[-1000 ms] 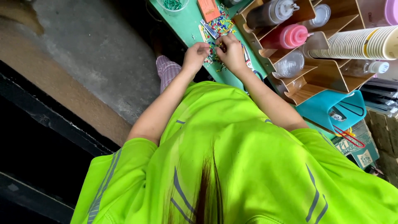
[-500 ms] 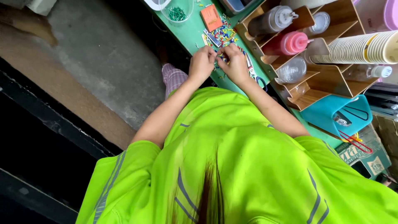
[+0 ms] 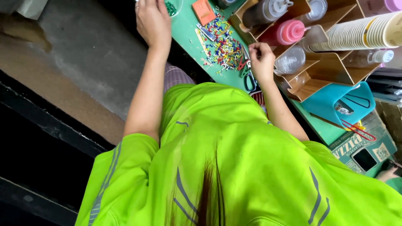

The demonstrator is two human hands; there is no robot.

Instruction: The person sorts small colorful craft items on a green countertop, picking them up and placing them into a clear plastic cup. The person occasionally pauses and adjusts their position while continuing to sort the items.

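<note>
On the green worktop (image 3: pixel 184 33), at twelve o'clock, the pins (image 3: pixel 224 46) lie scattered. The right hand (image 3: pixel 261 58) is pinched together just beside them — on what cannot be told. The left hand (image 3: pixel 153 21), fingers loosely apart, rests by a small dish (image 3: pixel 171 7). Pins are best lifted singly — by the head.

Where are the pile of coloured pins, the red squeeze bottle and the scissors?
Pile of small coloured pins (image 3: pixel 224 46), head view, pile's middle.
Red squeeze bottle (image 3: pixel 287 32), head view, its body.
Dark-handled scissors (image 3: pixel 250 82), head view, handle loop.

Left hand (image 3: pixel 153 21) left pin pile (image 3: pixel 222 46), reached toward dish (image 3: pixel 172 6).
</note>
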